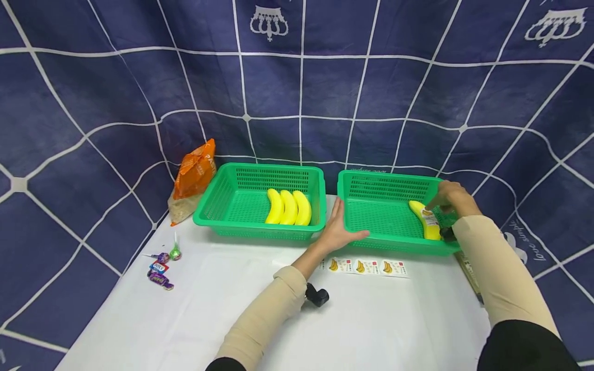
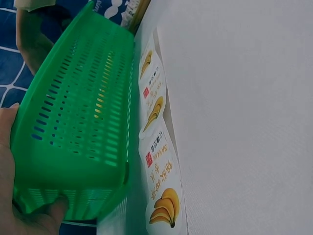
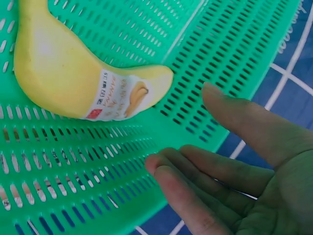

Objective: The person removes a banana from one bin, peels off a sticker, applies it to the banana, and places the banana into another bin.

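Two green baskets stand side by side on a white table. The left basket (image 1: 211, 219) holds three yellow bananas (image 1: 289, 207). One banana (image 1: 429, 220) (image 3: 63, 73) with a label (image 3: 120, 95) stuck on it lies in the right basket (image 1: 390, 178) (image 2: 78, 122) (image 3: 73, 166), by its right wall. My left hand (image 1: 337, 226) (image 2: 34, 223) rests flat on that basket's front left corner, thumb along the front rim. Above the basket's right end hovers my right hand (image 1: 452, 198) (image 3: 205, 161), fingers straight, just clear of the banana's tip.
A strip of banana stickers (image 1: 366, 266) (image 2: 159, 161) lies on the table in front of the right basket. An orange bag (image 1: 195, 175) leans at the back left. Several wrapped candies (image 1: 162, 268) lie at the left edge. A blue checked cloth hangs behind.
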